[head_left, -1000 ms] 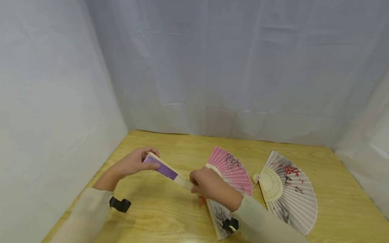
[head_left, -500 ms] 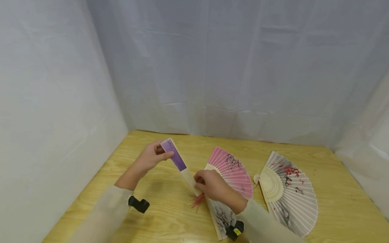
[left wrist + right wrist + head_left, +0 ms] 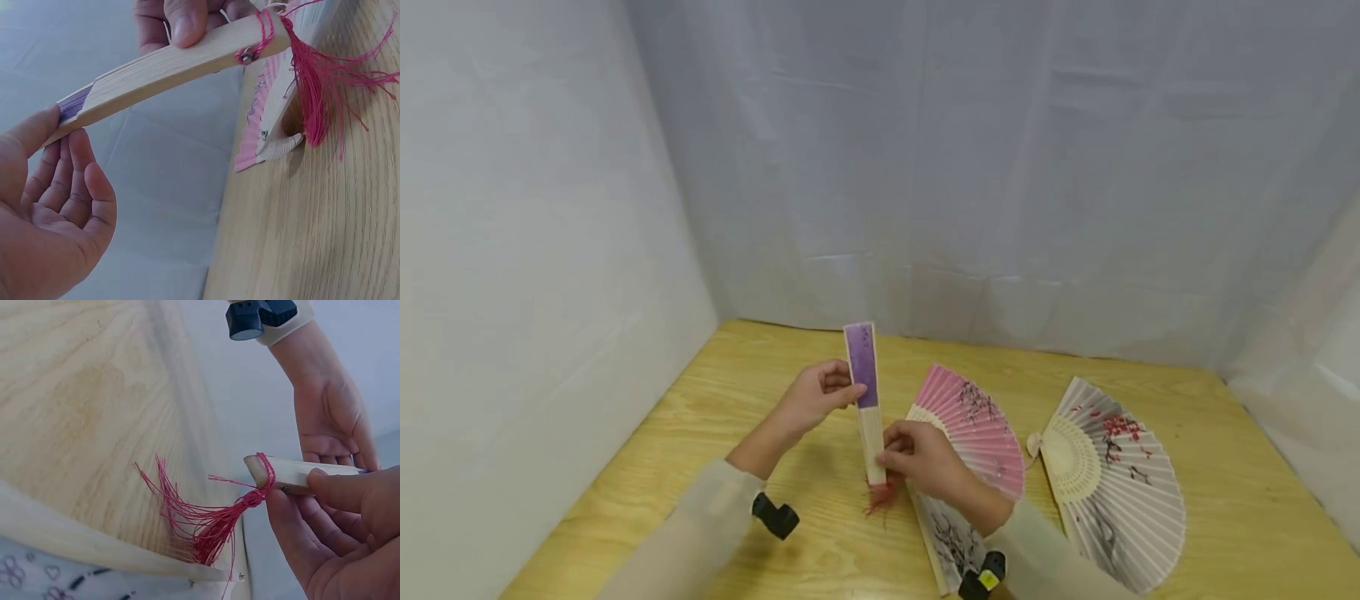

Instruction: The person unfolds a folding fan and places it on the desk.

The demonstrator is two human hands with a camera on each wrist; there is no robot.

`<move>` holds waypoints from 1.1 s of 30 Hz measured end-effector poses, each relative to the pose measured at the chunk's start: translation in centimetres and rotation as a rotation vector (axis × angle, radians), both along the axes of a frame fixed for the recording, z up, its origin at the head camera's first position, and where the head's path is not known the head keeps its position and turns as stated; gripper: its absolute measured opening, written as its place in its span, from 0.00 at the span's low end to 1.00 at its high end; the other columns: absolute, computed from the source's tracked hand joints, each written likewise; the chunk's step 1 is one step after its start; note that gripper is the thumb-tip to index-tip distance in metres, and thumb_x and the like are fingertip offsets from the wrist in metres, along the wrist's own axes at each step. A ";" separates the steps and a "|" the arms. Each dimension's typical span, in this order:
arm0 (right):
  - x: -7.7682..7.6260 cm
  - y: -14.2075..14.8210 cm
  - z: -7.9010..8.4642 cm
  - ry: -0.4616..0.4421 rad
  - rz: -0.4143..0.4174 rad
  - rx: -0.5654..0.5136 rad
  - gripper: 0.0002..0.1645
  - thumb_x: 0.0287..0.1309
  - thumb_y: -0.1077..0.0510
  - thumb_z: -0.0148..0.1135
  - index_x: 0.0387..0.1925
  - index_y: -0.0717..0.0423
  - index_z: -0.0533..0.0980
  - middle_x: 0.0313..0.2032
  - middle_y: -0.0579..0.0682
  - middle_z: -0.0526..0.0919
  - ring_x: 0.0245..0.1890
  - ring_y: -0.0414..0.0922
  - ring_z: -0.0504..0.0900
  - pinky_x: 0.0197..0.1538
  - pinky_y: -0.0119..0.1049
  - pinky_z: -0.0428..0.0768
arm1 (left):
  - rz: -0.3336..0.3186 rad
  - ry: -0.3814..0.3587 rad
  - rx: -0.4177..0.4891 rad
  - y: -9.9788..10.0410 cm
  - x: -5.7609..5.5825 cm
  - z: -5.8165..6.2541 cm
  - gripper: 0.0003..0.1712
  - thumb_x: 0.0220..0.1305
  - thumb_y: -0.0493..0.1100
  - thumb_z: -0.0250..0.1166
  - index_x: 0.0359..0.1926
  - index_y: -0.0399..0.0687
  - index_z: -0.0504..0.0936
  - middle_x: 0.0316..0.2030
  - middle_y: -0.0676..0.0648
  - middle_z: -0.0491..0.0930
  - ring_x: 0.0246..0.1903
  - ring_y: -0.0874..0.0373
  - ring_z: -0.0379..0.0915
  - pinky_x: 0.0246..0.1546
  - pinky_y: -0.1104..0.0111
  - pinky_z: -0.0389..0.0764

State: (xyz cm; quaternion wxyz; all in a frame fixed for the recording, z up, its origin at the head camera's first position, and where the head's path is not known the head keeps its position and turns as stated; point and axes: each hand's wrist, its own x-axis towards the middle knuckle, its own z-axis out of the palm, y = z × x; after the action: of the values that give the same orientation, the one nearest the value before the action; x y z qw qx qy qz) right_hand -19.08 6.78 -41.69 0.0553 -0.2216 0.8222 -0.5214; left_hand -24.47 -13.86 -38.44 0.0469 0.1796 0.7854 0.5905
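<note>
A folded hand fan [image 3: 863, 367] with purple cloth and pale wooden ribs is held nearly upright above the table. My left hand [image 3: 811, 400] pinches its purple part between thumb and fingers. Lower down, my right hand [image 3: 925, 454] pinches the bare ribs close to the pivot end. From that end hangs a red tassel [image 3: 219, 531], tied on with a cord loop. In the left wrist view the stacked ribs [image 3: 162, 75] lie flat together, with the thumb on one side and fingertips on the other.
Right of the hands lies an open pink fan [image 3: 973, 417]. A grey-white fan with dark branches [image 3: 951, 533] lies in front of it, partly hidden by the right arm. Farther right is a spread white fan with red blossoms [image 3: 1120, 475]. Pale sheeting [image 3: 962, 167] stands behind the wooden table [image 3: 805, 517].
The folded fan has swung from a slant to nearly upright, its purple end moving right and up with my left hand. The red tassel has come into fuller view. My right hand has shifted slightly.
</note>
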 end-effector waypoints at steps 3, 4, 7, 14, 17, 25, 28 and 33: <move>0.2 -0.2 0.0 -0.096 -0.011 -0.095 0.07 0.59 0.67 0.65 0.37 0.69 0.76 0.29 0.53 0.83 0.29 0.45 0.81 0.33 0.45 0.84 | -0.007 0.003 0.008 0.5 0.2 0.0 0.11 0.67 0.38 0.63 0.42 0.32 0.76 0.32 0.48 0.81 0.33 0.60 0.76 0.41 0.60 0.79; 0.2 -0.2 -0.2 -0.114 -0.017 -0.116 0.08 0.59 0.68 0.64 0.37 0.69 0.75 0.29 0.53 0.82 0.29 0.44 0.81 0.33 0.46 0.84 | -0.006 -0.001 0.006 0.6 0.3 -0.1 0.10 0.67 0.38 0.63 0.42 0.33 0.75 0.32 0.48 0.80 0.33 0.60 0.76 0.41 0.59 0.79; 0.4 -0.4 -0.5 -0.146 -0.022 -0.161 0.08 0.59 0.68 0.64 0.38 0.70 0.74 0.28 0.52 0.82 0.27 0.41 0.80 0.33 0.46 0.84 | -0.012 -0.011 0.001 0.9 0.6 -0.5 0.10 0.66 0.38 0.64 0.41 0.34 0.75 0.32 0.49 0.79 0.32 0.60 0.75 0.39 0.63 0.79; 0.2 -0.3 -1.0 -0.127 -0.045 -0.180 0.08 0.60 0.67 0.64 0.37 0.70 0.75 0.27 0.51 0.81 0.26 0.38 0.79 0.32 0.41 0.84 | -0.032 -0.021 0.017 1.2 0.6 -1.0 0.09 0.67 0.38 0.63 0.40 0.35 0.74 0.30 0.49 0.79 0.32 0.59 0.76 0.38 0.65 0.80; 0.0 -0.3 -1.2 -0.110 -0.061 -0.187 0.07 0.59 0.68 0.64 0.36 0.70 0.75 0.26 0.52 0.82 0.25 0.38 0.79 0.32 0.43 0.84 | -0.048 -0.013 0.029 1.3 0.5 -1.1 0.10 0.67 0.37 0.63 0.41 0.34 0.73 0.30 0.49 0.78 0.32 0.60 0.76 0.39 0.61 0.81; 0.0 -0.1 -1.3 -0.112 -0.077 -0.222 0.08 0.58 0.68 0.65 0.33 0.70 0.73 0.23 0.54 0.81 0.22 0.41 0.79 0.31 0.48 0.83 | -0.053 -0.033 0.061 1.3 0.4 -1.4 0.08 0.68 0.34 0.61 0.43 0.33 0.72 0.33 0.48 0.78 0.34 0.61 0.78 0.44 0.55 0.82; -0.1 -0.1 -1.2 -0.114 -0.097 -0.235 0.08 0.58 0.68 0.65 0.32 0.70 0.73 0.21 0.52 0.80 0.21 0.40 0.78 0.31 0.50 0.83 | -0.047 -0.024 0.080 1.4 0.4 -1.2 0.08 0.68 0.34 0.60 0.44 0.31 0.72 0.34 0.47 0.79 0.35 0.62 0.78 0.44 0.55 0.82; 0.0 -0.1 -1.2 -0.165 -0.149 -0.293 0.09 0.58 0.68 0.65 0.32 0.69 0.72 0.22 0.52 0.80 0.20 0.40 0.79 0.33 0.50 0.84 | -0.017 -0.044 0.123 1.5 0.6 -1.1 0.09 0.68 0.31 0.59 0.44 0.28 0.72 0.36 0.45 0.80 0.35 0.61 0.79 0.47 0.51 0.81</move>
State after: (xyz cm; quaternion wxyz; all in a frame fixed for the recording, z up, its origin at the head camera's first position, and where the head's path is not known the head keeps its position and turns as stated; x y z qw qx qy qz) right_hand -19.13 6.73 -42.92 0.0510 -0.1222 0.7442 -0.6547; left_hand -23.89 -12.33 -39.57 0.0582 0.1759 0.7447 0.6411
